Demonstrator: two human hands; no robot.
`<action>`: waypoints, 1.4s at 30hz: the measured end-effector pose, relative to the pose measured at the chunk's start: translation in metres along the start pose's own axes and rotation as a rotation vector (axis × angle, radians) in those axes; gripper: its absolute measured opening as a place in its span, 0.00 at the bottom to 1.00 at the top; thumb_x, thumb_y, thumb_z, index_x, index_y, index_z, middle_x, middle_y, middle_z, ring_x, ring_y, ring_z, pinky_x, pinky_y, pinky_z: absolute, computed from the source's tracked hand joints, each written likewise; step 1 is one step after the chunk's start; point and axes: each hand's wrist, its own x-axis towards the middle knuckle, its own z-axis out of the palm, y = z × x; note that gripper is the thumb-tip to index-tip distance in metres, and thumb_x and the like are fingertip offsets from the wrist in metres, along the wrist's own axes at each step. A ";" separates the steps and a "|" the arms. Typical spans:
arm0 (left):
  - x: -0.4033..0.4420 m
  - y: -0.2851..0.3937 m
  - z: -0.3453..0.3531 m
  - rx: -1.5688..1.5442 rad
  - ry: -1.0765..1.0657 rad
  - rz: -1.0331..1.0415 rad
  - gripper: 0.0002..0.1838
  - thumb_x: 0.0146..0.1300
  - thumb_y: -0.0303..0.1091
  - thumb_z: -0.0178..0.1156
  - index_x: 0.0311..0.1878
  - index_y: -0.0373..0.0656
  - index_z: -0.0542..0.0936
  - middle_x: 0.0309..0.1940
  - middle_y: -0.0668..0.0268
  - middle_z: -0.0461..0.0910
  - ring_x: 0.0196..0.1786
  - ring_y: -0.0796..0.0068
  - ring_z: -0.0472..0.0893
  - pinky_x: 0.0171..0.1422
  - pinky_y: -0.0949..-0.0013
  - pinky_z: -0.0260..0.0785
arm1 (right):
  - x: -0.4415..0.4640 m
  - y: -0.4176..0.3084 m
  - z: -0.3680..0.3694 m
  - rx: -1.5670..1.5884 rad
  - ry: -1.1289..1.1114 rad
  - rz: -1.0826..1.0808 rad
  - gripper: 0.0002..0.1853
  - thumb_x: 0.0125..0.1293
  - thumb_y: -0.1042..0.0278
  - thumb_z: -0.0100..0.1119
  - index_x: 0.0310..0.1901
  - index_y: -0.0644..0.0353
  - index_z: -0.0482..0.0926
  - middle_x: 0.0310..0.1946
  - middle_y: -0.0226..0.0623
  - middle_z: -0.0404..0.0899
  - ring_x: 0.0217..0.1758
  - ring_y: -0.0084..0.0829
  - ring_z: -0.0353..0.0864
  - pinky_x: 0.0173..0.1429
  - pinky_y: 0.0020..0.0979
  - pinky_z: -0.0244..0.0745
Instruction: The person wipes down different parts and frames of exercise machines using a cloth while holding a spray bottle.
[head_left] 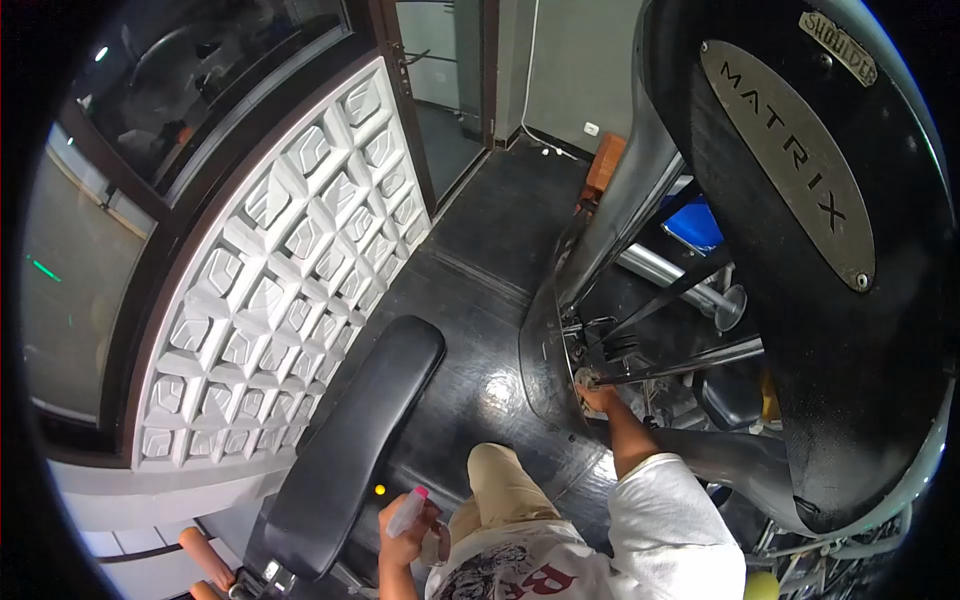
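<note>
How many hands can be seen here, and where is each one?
2: the left hand, around a pink-topped bottle, and the right hand, low within the black machine. No other hands show.

My left hand (400, 540) grips a pink-tipped spray bottle (406, 512) near a long black pad (360, 430). My right hand (598, 398) reaches inside the frame of the MATRIX machine (785, 370); what its fingers touch is too small to tell.

"MATRIX" on oval plate (790, 165), black machine (765, 350). "SHOULDER" on small label (838, 48) above it. White shirt (665, 515): dark-red "B", rest unclear.
</note>
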 end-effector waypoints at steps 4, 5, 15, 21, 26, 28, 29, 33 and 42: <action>-0.001 0.009 0.010 0.078 -0.076 0.007 0.07 0.57 0.16 0.60 0.39 0.33 0.79 0.31 0.59 0.83 0.26 0.72 0.83 0.32 0.69 0.76 | -0.026 -0.018 -0.023 0.213 -0.082 0.020 0.46 0.57 0.29 0.63 0.66 0.60 0.71 0.65 0.51 0.74 0.71 0.46 0.70 0.72 0.38 0.65; 0.000 0.015 0.013 0.094 -0.105 0.018 0.07 0.56 0.16 0.59 0.39 0.33 0.79 0.31 0.59 0.83 0.26 0.73 0.83 0.32 0.70 0.75 | -0.027 -0.021 -0.023 0.208 -0.012 -0.005 0.46 0.57 0.30 0.64 0.66 0.61 0.71 0.64 0.51 0.75 0.70 0.46 0.71 0.71 0.39 0.66; 0.016 0.035 0.025 -0.039 -0.173 0.022 0.07 0.59 0.21 0.61 0.42 0.33 0.79 0.32 0.58 0.84 0.25 0.74 0.81 0.31 0.70 0.75 | -0.174 -0.131 -0.156 0.775 0.661 -0.634 0.13 0.58 0.67 0.75 0.37 0.61 0.79 0.30 0.26 0.83 0.33 0.23 0.81 0.40 0.27 0.74; 0.027 0.051 0.040 -0.032 -0.265 0.155 0.06 0.60 0.24 0.63 0.40 0.33 0.79 0.31 0.59 0.84 0.24 0.74 0.80 0.31 0.71 0.73 | -0.278 -0.202 -0.270 -0.076 1.226 -0.322 0.21 0.66 0.58 0.65 0.57 0.59 0.81 0.50 0.40 0.85 0.53 0.44 0.83 0.60 0.38 0.73; 0.019 0.052 0.044 -0.040 -0.268 0.173 0.06 0.61 0.25 0.64 0.39 0.34 0.79 0.31 0.59 0.83 0.24 0.75 0.80 0.30 0.72 0.73 | -0.262 -0.192 -0.265 -0.320 1.502 -0.374 0.18 0.69 0.61 0.60 0.58 0.54 0.82 0.54 0.40 0.84 0.55 0.52 0.81 0.63 0.43 0.70; 0.014 0.047 0.042 -0.040 -0.265 0.167 0.05 0.62 0.25 0.64 0.39 0.34 0.79 0.31 0.60 0.83 0.24 0.75 0.80 0.30 0.72 0.73 | -0.249 -0.186 -0.259 -0.434 1.622 -0.444 0.18 0.69 0.63 0.59 0.58 0.56 0.81 0.53 0.40 0.84 0.53 0.50 0.82 0.62 0.42 0.71; 0.013 0.043 0.040 -0.024 -0.257 0.173 0.06 0.62 0.25 0.64 0.39 0.34 0.79 0.31 0.60 0.83 0.24 0.75 0.80 0.30 0.72 0.73 | -0.245 -0.183 -0.258 -0.596 1.712 -0.437 0.17 0.69 0.65 0.60 0.58 0.58 0.81 0.52 0.41 0.84 0.52 0.47 0.83 0.61 0.41 0.72; 0.009 0.039 0.034 -0.020 -0.241 0.164 0.06 0.63 0.26 0.64 0.40 0.34 0.79 0.31 0.60 0.83 0.24 0.75 0.80 0.30 0.72 0.73 | -0.219 -0.188 -0.224 0.591 1.470 -0.838 0.10 0.69 0.69 0.60 0.48 0.63 0.81 0.39 0.36 0.83 0.39 0.29 0.81 0.47 0.31 0.74; 0.011 0.058 0.019 -0.130 -0.147 0.252 0.07 0.62 0.26 0.63 0.39 0.32 0.78 0.30 0.56 0.82 0.22 0.71 0.80 0.28 0.69 0.73 | -0.193 -0.124 -0.105 0.328 0.839 -0.118 0.29 0.62 0.40 0.64 0.46 0.63 0.76 0.40 0.57 0.83 0.48 0.60 0.81 0.53 0.50 0.75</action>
